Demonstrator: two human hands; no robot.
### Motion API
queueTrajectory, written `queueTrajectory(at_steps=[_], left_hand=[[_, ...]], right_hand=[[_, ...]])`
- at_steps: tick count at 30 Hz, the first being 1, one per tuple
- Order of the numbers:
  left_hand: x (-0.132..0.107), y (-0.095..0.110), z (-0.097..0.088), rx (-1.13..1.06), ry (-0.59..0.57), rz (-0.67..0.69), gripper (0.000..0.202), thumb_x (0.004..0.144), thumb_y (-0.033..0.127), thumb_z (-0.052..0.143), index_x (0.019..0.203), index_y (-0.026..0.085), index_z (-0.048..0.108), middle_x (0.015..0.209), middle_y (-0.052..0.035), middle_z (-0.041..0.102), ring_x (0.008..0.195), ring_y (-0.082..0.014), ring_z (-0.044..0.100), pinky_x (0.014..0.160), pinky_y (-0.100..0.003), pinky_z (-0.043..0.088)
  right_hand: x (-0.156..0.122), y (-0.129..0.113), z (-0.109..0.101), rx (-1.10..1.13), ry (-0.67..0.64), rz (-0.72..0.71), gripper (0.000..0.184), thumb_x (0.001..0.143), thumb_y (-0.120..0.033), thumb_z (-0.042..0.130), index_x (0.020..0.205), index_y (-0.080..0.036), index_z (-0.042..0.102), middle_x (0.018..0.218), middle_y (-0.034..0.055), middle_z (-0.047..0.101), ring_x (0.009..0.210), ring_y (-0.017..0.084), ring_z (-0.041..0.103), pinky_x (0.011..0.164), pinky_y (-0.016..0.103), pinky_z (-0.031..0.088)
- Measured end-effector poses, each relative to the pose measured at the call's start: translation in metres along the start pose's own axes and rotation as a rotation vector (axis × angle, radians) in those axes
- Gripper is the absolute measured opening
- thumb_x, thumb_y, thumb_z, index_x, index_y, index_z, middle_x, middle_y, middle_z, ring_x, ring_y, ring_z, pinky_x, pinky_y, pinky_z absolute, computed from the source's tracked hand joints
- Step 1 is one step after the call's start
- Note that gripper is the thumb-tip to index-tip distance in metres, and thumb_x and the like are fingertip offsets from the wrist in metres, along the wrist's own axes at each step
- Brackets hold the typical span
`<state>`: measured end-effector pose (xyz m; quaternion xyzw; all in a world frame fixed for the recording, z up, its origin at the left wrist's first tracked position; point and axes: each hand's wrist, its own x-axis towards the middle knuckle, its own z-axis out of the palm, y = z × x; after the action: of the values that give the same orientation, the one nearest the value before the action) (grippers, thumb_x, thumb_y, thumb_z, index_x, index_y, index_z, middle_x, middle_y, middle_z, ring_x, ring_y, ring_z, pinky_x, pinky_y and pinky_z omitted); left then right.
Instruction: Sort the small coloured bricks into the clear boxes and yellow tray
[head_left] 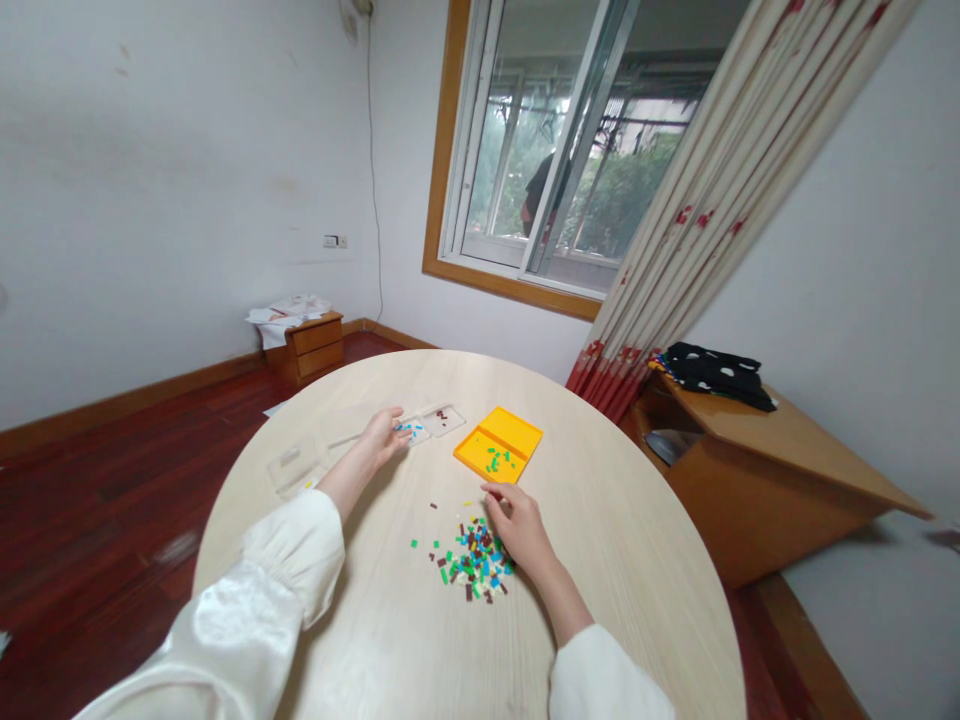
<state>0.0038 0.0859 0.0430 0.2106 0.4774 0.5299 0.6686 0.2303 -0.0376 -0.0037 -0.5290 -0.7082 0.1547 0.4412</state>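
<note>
My left hand (384, 436) reaches over a clear plastic case (417, 436) that holds several small blue bricks. Its fingers look stretched out and apart, with no brick visible in them. At the upper right edge of a mixed pile of tiny toy bricks (477, 562) is my right hand (517, 525), thumb and forefinger drawn together. Whether a brick sits between those fingertips is too small to make out. Just beyond this hand lies an open yellow case (510, 425) with several green bricks (495, 460) inside.
Brown bricks (442, 416) lie in another clear compartment beside the blue ones. More clear cases (289, 465) rest on the round table (375, 640) at left. A drawer cabinet (315, 345) with papers stands behind left; a wooden desk (787, 430) with dark cloth is at right.
</note>
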Motion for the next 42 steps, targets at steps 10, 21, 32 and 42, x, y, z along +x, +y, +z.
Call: queueTrajectory(at_steps=[10, 21, 32, 42], left_hand=[[-0.033, -0.031, -0.006, 0.280, -0.180, 0.208, 0.010, 0.076, 0.021, 0.057, 0.068, 0.016, 0.053, 0.039, 0.0094, 0.035, 0.031, -0.0043, 0.029, 0.036, -0.016, 0.025], [-0.041, -0.065, -0.022, 0.472, -0.214, 0.272, 0.028, 0.077, 0.030, 0.056, 0.054, 0.017, 0.045, 0.035, 0.0097, 0.029, 0.030, -0.0048, 0.027, 0.036, -0.018, 0.020], [-0.059, -0.070, -0.018, 0.283, -0.531, -0.183, 0.015, 0.073, 0.020, 0.066, 0.081, 0.007, 0.061, 0.070, -0.0098, 0.068, 0.059, -0.0131, 0.064, 0.064, -0.027, 0.053], [-0.064, -0.081, -0.014, 0.270, -0.498, -0.108, 0.009, 0.070, 0.011, 0.070, 0.071, 0.006, 0.062, 0.064, -0.0091, 0.068, 0.056, -0.0133, 0.064, 0.059, -0.025, 0.055]], right_hand=[[-0.001, 0.007, 0.006, -0.041, -0.105, 0.002, 0.022, 0.082, -0.019, 0.050, 0.092, -0.019, 0.069, 0.084, 0.0076, 0.066, 0.085, 0.021, 0.060, 0.080, 0.036, 0.048], [0.005, 0.010, 0.022, -0.079, -0.110, 0.103, 0.014, 0.073, -0.014, 0.056, 0.074, -0.018, 0.069, 0.075, 0.0058, 0.066, 0.074, 0.020, 0.061, 0.071, 0.033, 0.048], [0.003, -0.009, 0.027, 0.033, -0.032, 0.019, 0.014, 0.082, -0.021, 0.052, 0.073, -0.018, 0.062, 0.072, 0.0035, 0.061, 0.070, 0.017, 0.055, 0.065, 0.028, 0.043], [0.000, -0.020, 0.024, 0.039, -0.041, -0.046, 0.011, 0.081, -0.020, 0.056, 0.075, -0.018, 0.064, 0.075, 0.0040, 0.063, 0.075, 0.017, 0.056, 0.071, 0.029, 0.044]])
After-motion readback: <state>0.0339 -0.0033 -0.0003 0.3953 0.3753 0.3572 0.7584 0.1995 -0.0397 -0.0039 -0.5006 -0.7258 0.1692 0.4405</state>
